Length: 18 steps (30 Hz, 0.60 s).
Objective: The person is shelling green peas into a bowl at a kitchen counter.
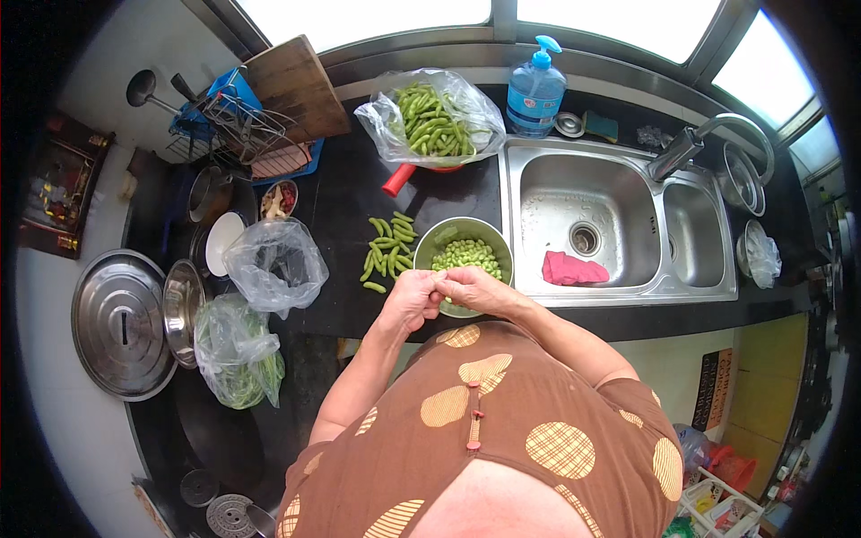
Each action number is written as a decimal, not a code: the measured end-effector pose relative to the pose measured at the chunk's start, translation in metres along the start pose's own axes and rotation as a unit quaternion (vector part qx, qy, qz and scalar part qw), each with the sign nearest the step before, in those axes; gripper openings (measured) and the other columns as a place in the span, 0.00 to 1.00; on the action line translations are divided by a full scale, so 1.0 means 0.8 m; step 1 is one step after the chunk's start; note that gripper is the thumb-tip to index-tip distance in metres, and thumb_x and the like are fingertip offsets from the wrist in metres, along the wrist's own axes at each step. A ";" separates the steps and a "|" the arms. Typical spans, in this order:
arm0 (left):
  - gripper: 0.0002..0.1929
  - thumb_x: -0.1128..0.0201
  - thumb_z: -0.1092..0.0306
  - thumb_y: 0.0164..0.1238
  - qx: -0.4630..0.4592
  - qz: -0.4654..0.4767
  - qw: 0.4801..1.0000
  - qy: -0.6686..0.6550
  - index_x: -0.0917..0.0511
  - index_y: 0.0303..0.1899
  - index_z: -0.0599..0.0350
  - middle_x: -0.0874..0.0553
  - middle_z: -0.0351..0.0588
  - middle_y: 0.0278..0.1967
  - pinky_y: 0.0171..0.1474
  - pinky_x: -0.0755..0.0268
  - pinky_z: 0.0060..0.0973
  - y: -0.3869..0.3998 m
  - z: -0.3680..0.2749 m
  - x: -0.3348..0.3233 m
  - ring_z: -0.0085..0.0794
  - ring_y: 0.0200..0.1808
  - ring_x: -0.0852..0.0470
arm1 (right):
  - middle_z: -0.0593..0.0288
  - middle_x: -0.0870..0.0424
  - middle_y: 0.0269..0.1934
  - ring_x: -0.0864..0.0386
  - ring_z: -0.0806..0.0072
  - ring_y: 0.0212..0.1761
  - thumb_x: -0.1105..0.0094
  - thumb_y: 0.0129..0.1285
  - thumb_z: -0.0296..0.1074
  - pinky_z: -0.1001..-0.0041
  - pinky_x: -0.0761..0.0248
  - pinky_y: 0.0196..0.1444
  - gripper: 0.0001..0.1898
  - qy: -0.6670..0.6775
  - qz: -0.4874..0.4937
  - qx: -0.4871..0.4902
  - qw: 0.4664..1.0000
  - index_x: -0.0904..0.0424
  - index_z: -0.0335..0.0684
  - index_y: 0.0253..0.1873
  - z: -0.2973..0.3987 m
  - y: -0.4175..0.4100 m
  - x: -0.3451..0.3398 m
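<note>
My left hand (409, 296) and my right hand (474, 289) meet fingertip to fingertip over the near rim of a metal bowl (498, 239). Whatever lies between the fingers is too small and covered to make out. Shelled green beans (471, 257) partly fill the bowl. Left of it, loose green bean pods (387, 250) lie on the black countertop (336, 269). Behind the bowl, a clear plastic bag (380, 128) holds a heap of pods (434, 124); it rests on something red with a handle (397, 181).
To the right is a steel double sink (578, 195) with a pink cloth (572, 269) and a faucet (672, 155). A blue pump bottle (535, 94) stands behind. At left are plastic bags (276, 262), a large metal lid (121, 323), a dish rack and a cutting board (296, 87).
</note>
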<state>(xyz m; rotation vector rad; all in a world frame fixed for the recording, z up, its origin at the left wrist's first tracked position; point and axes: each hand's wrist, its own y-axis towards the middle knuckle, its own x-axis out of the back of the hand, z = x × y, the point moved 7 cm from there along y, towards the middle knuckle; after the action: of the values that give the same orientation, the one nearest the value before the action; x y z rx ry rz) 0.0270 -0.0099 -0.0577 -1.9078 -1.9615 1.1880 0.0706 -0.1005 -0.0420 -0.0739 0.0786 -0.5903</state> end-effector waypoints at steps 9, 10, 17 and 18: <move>0.07 0.38 0.69 0.62 -0.184 -0.071 0.979 -0.045 0.25 0.30 0.61 0.22 0.40 0.21 0.21 0.42 0.13 -0.008 -0.024 -0.001 0.17 0.18 0.30 | 0.71 0.35 0.17 0.43 0.87 0.13 0.58 0.62 0.32 0.82 0.54 0.12 0.08 0.200 0.001 -0.179 0.963 0.29 0.39 0.32 -0.015 -0.007 -0.006; 0.07 0.38 0.69 0.62 -0.185 -0.072 0.979 -0.044 0.25 0.30 0.61 0.22 0.40 0.21 0.21 0.42 0.13 -0.009 -0.023 0.000 0.17 0.18 0.30 | 0.70 0.35 0.17 0.45 0.87 0.11 0.59 0.62 0.31 0.82 0.56 0.11 0.07 0.201 -0.008 -0.183 0.962 0.30 0.39 0.34 -0.016 -0.005 -0.007; 0.04 0.44 0.74 0.65 -0.457 -0.224 0.849 0.144 0.27 0.31 0.62 0.20 0.45 0.32 0.30 0.33 0.15 -0.045 -0.082 0.018 0.17 0.23 0.27 | 0.65 0.28 0.21 0.37 0.79 0.14 0.59 0.56 0.28 0.77 0.44 0.16 0.09 0.123 -0.021 -0.183 0.975 0.26 0.37 0.33 -0.024 0.005 0.005; 0.02 0.44 0.75 0.65 -0.454 -0.241 0.849 0.123 0.28 0.34 0.63 0.20 0.45 0.32 0.32 0.32 0.15 -0.046 -0.094 0.031 0.18 0.26 0.25 | 0.61 0.25 0.26 0.33 0.70 0.21 0.58 0.58 0.30 0.73 0.40 0.24 0.10 -0.011 -0.063 -0.133 0.989 0.24 0.37 0.35 -0.018 0.004 0.020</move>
<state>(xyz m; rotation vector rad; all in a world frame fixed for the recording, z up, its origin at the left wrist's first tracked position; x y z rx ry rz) 0.0404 0.0489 0.0057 -1.5160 -2.8487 -0.1873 0.0839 -0.1075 -0.0577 -0.3455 0.1325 -0.7030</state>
